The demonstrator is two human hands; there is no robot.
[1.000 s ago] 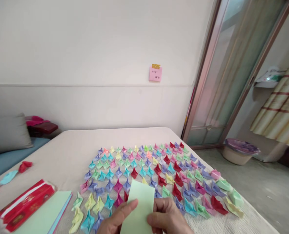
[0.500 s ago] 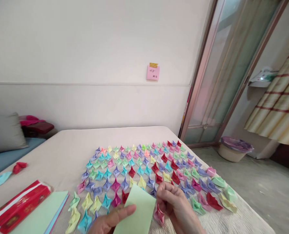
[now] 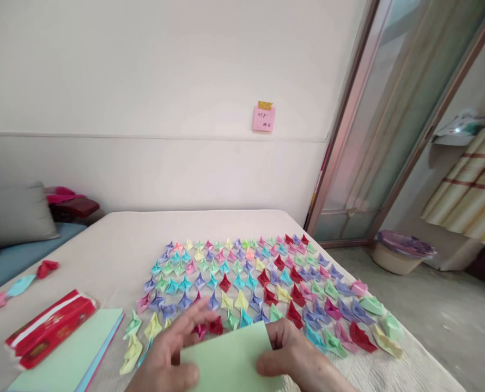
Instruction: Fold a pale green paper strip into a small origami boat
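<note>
Paper boats [image 3: 262, 283] crowding ahead of hands [image 3: 234, 354].

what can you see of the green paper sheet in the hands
The green paper sheet is pale mint, plain and flat, thin matte paper with a straight top edge and no visible fold. It is held low in the view, wider than tall, its lower part cut off by the picture's edge. The left hand pinches its left side, the right hand its right side, above the table's paper boats.

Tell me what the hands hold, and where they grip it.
A light green paper sheet: left hand pinches its left edge, right hand its right edge.
</note>
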